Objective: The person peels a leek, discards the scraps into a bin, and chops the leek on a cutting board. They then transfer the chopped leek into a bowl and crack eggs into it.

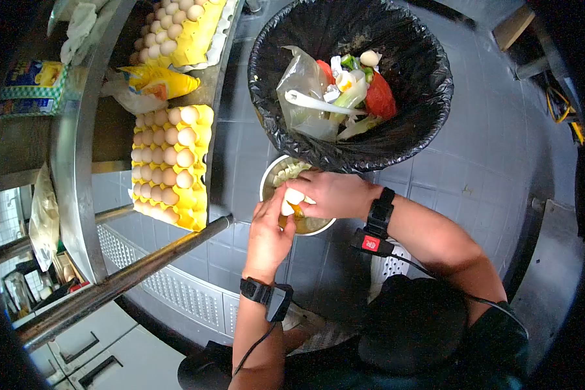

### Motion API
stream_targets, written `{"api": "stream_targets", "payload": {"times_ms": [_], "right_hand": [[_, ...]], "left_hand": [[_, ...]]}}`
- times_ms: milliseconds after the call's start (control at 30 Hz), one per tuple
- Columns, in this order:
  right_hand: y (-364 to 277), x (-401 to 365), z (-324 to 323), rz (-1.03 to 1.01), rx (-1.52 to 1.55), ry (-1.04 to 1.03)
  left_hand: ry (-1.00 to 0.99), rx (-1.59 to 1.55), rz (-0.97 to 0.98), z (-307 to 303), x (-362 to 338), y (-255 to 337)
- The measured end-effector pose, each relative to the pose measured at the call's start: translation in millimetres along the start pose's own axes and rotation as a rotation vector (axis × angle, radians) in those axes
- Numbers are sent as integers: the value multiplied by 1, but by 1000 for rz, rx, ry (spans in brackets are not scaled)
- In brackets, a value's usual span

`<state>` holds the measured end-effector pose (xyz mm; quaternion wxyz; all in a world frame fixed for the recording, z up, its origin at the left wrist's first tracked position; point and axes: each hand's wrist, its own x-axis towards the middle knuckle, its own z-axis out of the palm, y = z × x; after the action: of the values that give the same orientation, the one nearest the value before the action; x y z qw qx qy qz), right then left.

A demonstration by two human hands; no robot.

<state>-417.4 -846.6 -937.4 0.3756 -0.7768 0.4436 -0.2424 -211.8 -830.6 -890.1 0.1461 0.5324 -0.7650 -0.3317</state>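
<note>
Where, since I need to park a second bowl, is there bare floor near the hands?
Bare tiled floor lies right of the bin. A narrower tile strip runs between the egg trays and the bowl. Crowded: the shelf, and the bowl, where the left hand and right hand hold an egg.

left hand (268, 237), right hand (331, 194): bare | black wrist straps (381, 211) | black modules, one red-marked (370, 244) | thin cables (253, 348) | dark clothing (413, 325)

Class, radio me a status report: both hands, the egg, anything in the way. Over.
Left hand and right hand both grip egg. Egg cracked open, yolk showing, above metal bowl. Bin just beyond bowl, not in the way.
</note>
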Motion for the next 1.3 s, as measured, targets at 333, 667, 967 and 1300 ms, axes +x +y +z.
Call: {"api": "stream_targets", "payload": {"times_ms": [333,667,967,1300], "right_hand": [[-1,0,15,208,560,90],[-9,2,4,674,982,-83],[-8,-15,14,702,1401,19],[-12,-7,14,745,1548,-6]], "left_hand": [[143,-880,-209,14,-7,-19],[90,-936,-61,-70,59,122],[491,457,-99,-119,61,-124],[502,232,-325,-123,66,-126]]}}
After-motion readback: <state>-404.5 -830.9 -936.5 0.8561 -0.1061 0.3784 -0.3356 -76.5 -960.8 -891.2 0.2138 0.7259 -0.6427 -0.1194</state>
